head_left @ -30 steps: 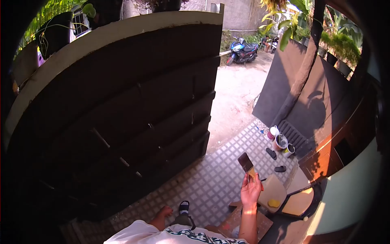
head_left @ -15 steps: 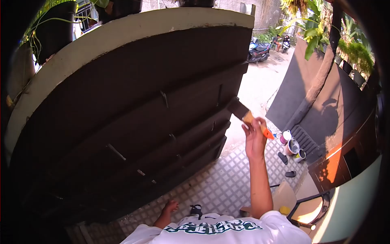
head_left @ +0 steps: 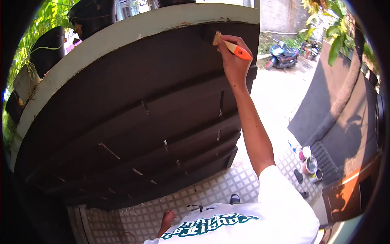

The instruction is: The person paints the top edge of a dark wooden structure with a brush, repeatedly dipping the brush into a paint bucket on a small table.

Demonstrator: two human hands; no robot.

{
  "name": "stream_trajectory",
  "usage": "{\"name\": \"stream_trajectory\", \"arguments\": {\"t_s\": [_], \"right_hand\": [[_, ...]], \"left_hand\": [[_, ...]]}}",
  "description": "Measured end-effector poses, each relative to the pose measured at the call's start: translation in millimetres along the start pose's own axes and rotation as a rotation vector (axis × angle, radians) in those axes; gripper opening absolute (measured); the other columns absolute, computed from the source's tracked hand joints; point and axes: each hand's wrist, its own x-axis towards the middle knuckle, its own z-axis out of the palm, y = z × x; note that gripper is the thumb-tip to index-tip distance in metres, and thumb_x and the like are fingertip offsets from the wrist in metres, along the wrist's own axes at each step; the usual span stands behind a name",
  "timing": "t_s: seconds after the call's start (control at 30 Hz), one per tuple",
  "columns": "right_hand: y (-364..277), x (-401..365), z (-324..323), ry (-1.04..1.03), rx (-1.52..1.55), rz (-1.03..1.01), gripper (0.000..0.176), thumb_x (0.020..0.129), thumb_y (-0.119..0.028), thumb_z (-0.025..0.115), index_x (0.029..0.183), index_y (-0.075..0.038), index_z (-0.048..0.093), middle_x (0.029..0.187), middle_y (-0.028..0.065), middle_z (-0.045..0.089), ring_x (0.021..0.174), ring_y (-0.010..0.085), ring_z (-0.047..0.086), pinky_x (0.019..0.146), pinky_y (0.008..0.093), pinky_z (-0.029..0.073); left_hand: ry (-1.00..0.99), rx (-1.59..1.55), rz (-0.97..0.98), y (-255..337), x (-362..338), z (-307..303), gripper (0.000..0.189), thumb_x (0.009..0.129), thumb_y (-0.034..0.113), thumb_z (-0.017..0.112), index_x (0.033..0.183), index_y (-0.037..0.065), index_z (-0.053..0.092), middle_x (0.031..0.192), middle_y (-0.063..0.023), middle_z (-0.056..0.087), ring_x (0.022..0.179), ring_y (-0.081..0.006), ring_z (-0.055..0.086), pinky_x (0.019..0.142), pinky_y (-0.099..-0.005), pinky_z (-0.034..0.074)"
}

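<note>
My right hand (head_left: 235,67) is closed around a paintbrush (head_left: 232,47) with a pale wooden handle and an orange end. Its dark bristles lie against the upper part of the dark brown wall (head_left: 170,77), just under the pale ledge, and barely stand out from the wall. Low beside my body, my left hand (head_left: 168,217) has its fingers curled, with nothing visible in them. Several pale streaks mark the wall's lower ridges.
Potted plants (head_left: 91,16) stand along the ledge (head_left: 134,30). Paint buckets (head_left: 310,164) sit on the tiled floor at right, near a sandal (head_left: 298,176). Beyond the wall's end, a motorbike (head_left: 282,55) is parked, with a person farther back.
My right hand has moved up and left with the paintbrush, from beside the wall's edge to its upper part. My view has shifted, and my left hand stays low.
</note>
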Motion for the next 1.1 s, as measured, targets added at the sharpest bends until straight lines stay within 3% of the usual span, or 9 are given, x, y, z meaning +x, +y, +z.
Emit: {"name": "stream_trajectory", "arguments": {"t_s": [0.17,0.27,0.43,0.5,0.6,0.7,0.8,0.9,1.1], "right_hand": [[29.5,56.3,-51.1,-0.106,-0.055,-0.044,0.01,0.09,-0.011,0.077,0.093,-0.002,0.074,0.08,0.0057,0.074,0.077,0.0088,0.07,0.071,0.026,0.053],[52.6,88.2,-95.1,-0.003,-0.249,-0.196,0.005,0.088,-0.007,0.076,0.092,-0.005,0.073,0.087,0.0093,0.075,0.077,0.018,0.073,0.071,0.032,0.055],[78.8,102.1,-101.4,-0.018,-0.337,-0.384,0.01,0.086,-0.006,0.073,0.095,-0.007,0.071,0.091,0.0113,0.074,0.081,0.0296,0.073,0.072,0.0396,0.057],[69.3,88.4,-77.3,-0.083,-0.335,-0.449,0.014,0.085,-0.007,0.073,0.098,-0.008,0.07,0.093,0.0107,0.074,0.083,0.0302,0.072,0.072,0.0415,0.057],[38.0,61.4,-44.4,-0.188,-0.192,-0.37,0.013,0.085,-0.007,0.074,0.097,-0.008,0.07,0.092,0.0106,0.074,0.081,0.0296,0.072,0.07,0.0401,0.057],[27.1,52.9,-36.4,-0.296,0.028,-0.202,0.009,0.089,-0.009,0.075,0.096,-0.006,0.071,0.09,0.0087,0.075,0.08,0.0202,0.073,0.072,0.0317,0.056],[47.7,58.5,-43.0,-0.261,0.112,-0.148,0.013,0.092,-0.015,0.078,0.09,-0.005,0.07,0.077,0.007,0.071,0.069,0.0143,0.069,0.065,0.0285,0.052],[74.9,80.4,-77.5,-0.115,-0.026,-0.182,0.021,0.096,-0.021,0.078,0.086,-0.005,0.069,0.069,0.0049,0.067,0.065,0.0077,0.063,0.059,0.0267,0.049],[83.4,101.8,-106.0,0.055,-0.424,-0.341,0.004,0.089,-0.009,0.074,0.093,-0.01,0.071,0.087,0.0091,0.074,0.08,0.0272,0.073,0.072,0.0384,0.056]], "left_hand": [[0.074,-0.105,-0.014,-21.9,-25.3,110.3,0.03,0.096,0.03,0.059,0.114,0.007,0.064,0.105,-0.0093,0.071,0.093,-0.0247,0.072,0.081,-0.0439,0.057],[0.036,-0.276,0.14,-61.8,-36.9,154.7,0.025,0.097,0.027,0.058,0.108,0.006,0.066,0.102,-0.01,0.071,0.092,-0.0259,0.072,0.079,-0.0455,0.058],[0.021,0.493,0.527,-100.9,-71.6,188.6,0.03,0.09,0.033,0.07,0.1,0.005,0.074,0.098,-0.0159,0.074,0.093,-0.0356,0.072,0.079,-0.0513,0.057],[0.027,1.031,0.999,-110.9,-73.6,190.8,0.034,0.088,0.034,0.072,0.104,0.005,0.074,0.101,-0.0164,0.074,0.096,-0.036,0.073,0.079,-0.0533,0.057],[-0.001,1.159,0.871,-113.6,-65.0,195.4,0.037,0.092,0.035,0.069,0.114,0.006,0.071,0.109,-0.0143,0.073,0.103,-0.0338,0.071,0.08,-0.0563,0.056],[-0.012,-0.435,-0.067,-104.8,-47.2,207.9,0.036,0.095,0.035,0.066,0.119,0.008,0.068,0.116,-0.0123,0.071,0.106,-0.0326,0.07,0.082,-0.0521,0.056],[-0.113,-0.359,-0.135,-76.5,-33.9,190.0,0.031,0.099,0.031,0.059,0.121,0.009,0.064,0.118,-0.0106,0.069,0.107,-0.029,0.069,0.083,-0.0477,0.056],[0.072,-0.069,0.106,-44.1,-32.3,180.3,0.03,0.098,0.03,0.056,0.118,0.01,0.064,0.109,-0.008,0.07,0.097,-0.0246,0.071,0.081,-0.0459,0.055],[0.176,-0.173,-0.04,-15.5,-27.4,151.2,0.03,0.096,0.032,0.059,0.117,0.011,0.064,0.106,-0.0058,0.072,0.09,-0.0225,0.072,0.076,-0.0428,0.054]]}}
